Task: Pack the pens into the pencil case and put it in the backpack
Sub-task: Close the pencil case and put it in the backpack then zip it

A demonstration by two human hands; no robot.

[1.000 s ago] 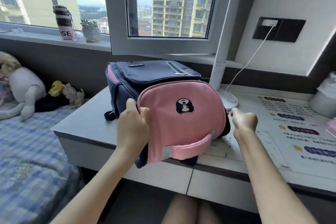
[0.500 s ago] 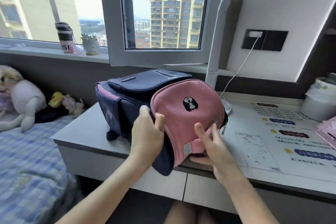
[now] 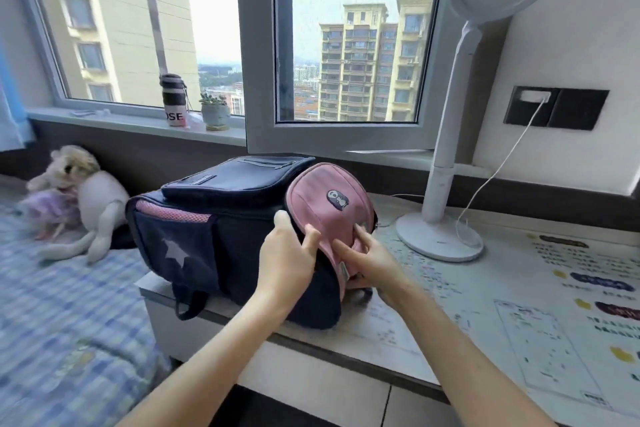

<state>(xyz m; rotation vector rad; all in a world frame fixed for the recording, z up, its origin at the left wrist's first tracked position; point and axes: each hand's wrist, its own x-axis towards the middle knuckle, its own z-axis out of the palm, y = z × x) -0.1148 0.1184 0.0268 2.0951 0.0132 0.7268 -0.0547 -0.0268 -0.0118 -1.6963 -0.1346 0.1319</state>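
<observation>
A navy and pink backpack (image 3: 221,229) lies on its back at the left end of the desk (image 3: 433,333), its pink top (image 3: 329,204) with a small penguin patch turned toward me. My left hand (image 3: 287,260) grips the rim between the navy side and the pink top. My right hand (image 3: 367,258) holds the pink carry handle at the lower edge of that top, fingers curled round it. No pens and no pencil case show anywhere in view.
A white desk lamp (image 3: 446,225) with a charging cable stands right of the backpack. Printed sheets (image 3: 561,308) cover the desk's right part. A bed (image 3: 62,315) with stuffed toys (image 3: 86,198) lies left. A bottle (image 3: 175,100) and small plant (image 3: 214,113) sit on the sill.
My right hand came in from the right of the backpack and took the pink handle. The backpack turned so its navy side faces me more. My head lifted, showing more window.
</observation>
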